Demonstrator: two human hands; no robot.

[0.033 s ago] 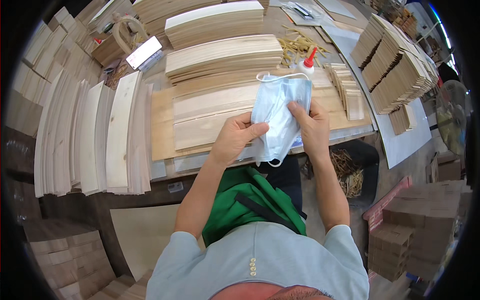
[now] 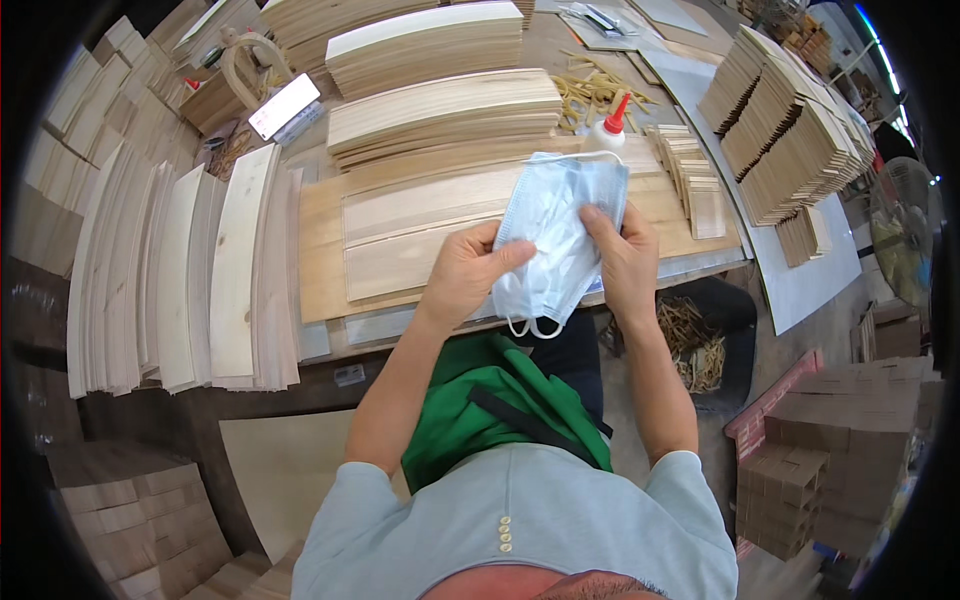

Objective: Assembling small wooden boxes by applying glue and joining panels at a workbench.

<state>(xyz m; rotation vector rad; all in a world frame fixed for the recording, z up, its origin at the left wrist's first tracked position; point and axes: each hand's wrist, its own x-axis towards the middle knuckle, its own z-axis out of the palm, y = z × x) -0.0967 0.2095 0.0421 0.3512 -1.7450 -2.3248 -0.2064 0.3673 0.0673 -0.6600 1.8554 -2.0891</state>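
Observation:
A light blue face mask (image 2: 560, 235) with white ear loops is held up between my two hands over the near edge of the workbench. My left hand (image 2: 470, 268) pinches its left side, thumb on top. On the opposite side my right hand (image 2: 624, 255) grips the mask, its thumb pressed on the face of it. The loops hang from the lower end and arch over the upper end. Under and behind the mask lie flat pale wooden boards (image 2: 420, 225) on a wooden panel (image 2: 322, 240). A white glue bottle (image 2: 606, 140) with a red nozzle stands just beyond.
Stacked wooden slats (image 2: 440, 115) line the bench's back, with more standing stacks (image 2: 245, 270) at the left. A phone (image 2: 285, 107) leans at the back left. Small wood pieces (image 2: 692, 185) and tall stacks (image 2: 775, 130) are at the right. A black bin (image 2: 725, 345) holds scraps below.
The mask is spread a little wider and turned slightly between my hands. Its lower ear loops now hang side by side. Both hands keep nearly the same place.

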